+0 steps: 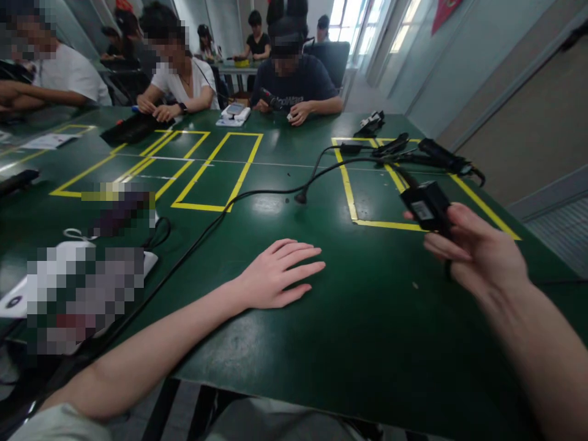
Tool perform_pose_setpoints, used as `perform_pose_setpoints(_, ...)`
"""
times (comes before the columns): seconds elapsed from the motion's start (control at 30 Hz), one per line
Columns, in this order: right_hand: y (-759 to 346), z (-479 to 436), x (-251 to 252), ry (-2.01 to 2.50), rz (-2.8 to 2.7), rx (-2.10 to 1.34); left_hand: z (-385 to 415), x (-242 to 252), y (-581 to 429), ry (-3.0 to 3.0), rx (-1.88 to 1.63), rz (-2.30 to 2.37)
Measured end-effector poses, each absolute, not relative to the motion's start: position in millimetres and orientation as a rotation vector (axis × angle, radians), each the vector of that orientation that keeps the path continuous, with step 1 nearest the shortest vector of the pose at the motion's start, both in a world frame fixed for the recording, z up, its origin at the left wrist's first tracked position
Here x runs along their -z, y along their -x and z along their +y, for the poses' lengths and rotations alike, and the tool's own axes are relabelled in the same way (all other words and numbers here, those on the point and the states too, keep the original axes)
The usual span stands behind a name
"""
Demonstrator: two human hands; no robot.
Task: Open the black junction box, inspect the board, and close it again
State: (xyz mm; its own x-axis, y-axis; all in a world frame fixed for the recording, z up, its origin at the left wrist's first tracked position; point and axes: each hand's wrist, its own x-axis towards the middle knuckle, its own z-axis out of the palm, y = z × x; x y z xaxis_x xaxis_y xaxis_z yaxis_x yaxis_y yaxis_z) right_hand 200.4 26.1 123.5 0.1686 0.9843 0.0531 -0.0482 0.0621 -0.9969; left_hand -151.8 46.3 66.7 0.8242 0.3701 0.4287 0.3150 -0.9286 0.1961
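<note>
My left hand (282, 274) lies palm down on the green table (367, 331), fingers stretched out and holding nothing. On the right, my right hand (489, 248) is closed around a black power adapter (425, 207), a small box with a pale label on its face. The adapter is raised above the tabletop, near the yellow tape outline at the right. A dark cord appears at its upper left, leading toward the tangle behind; part of the adapter is hidden by my fingers.
A black cable (257, 192) crosses the table. Beyond my right hand lie a black handheld tool (443, 156) and a small black-and-white device (370, 122). Yellow tape (201, 207) marks rectangles. Pixelated items lie at left. Several people sit across, one (298, 86) holding a dark tool.
</note>
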Motion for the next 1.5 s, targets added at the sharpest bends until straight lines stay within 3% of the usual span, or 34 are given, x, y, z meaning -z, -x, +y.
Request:
perform_pose_setpoints(0.1, -243.6, 34.0, -125.7, 1.202, -1.054, -0.719, 49.5, -60.2, 151.3, -2.815, -0.59, 0.472)
perform_pose_setpoints(0.2, -277.3, 39.0, -109.1, 1.509, -1.18, -0.277, 50.7, -58.5, 152.4, -2.784, -0.563, 0.518)
perform_pose_setpoints(0.37, -302.6, 44.2, -61.0, 1.761, -1.314, -0.059, 51.0, -59.7, 157.8, -2.776, -0.594, 0.536)
perform_pose_setpoints(0.73, -332.7, 49.4, -35.0, 2.044, -1.291, 0.101, 50.6, -60.5, 158.0, -2.771, -0.569, 0.566)
perform_pose_setpoints(1.5, -346.7, 49.5, -28.2, 1.959, -1.378, 0.03, 49.1, -60.7, 156.3, -2.77, -0.549, 0.575)
